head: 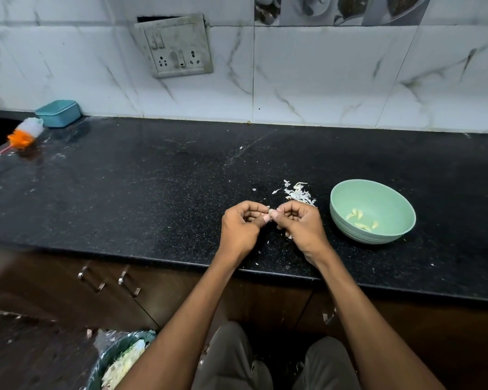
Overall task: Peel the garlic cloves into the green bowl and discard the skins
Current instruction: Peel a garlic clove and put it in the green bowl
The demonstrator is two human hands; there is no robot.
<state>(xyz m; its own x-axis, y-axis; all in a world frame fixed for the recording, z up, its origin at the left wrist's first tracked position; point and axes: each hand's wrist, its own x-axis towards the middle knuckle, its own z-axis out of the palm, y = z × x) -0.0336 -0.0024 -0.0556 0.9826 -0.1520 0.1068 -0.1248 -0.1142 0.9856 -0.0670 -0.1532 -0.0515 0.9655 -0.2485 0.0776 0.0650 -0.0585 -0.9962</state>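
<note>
A: Biggest first. Black surface (152,192) runs the full width, cut off at both sides. Bin (119,361) on the floor at 7 o'clock, half behind the left forearm, contents blurred.

B: Bowl?

A: Green bowl (372,211) at 3 o'clock of the hands, on the surface, a few peeled cloves (361,219) in the bottom. Exact count hard to make out.

B: Hands?

A: Left hand (241,229) and right hand (300,226) meet fingertip to fingertip, fingers curled, both pinching one garlic clove (271,213). Mostly hidden by the fingertips; only a pale sliver shows.

B: Skins?

A: Pile of skins (297,194) at 12 o'clock of the right hand, just beside the bowl. Near edge hidden by the knuckles.

B: Rest?

A: Teal box (58,113) and brush (23,135) at far 10 o'clock, brush handle cut off, blurred.
</note>
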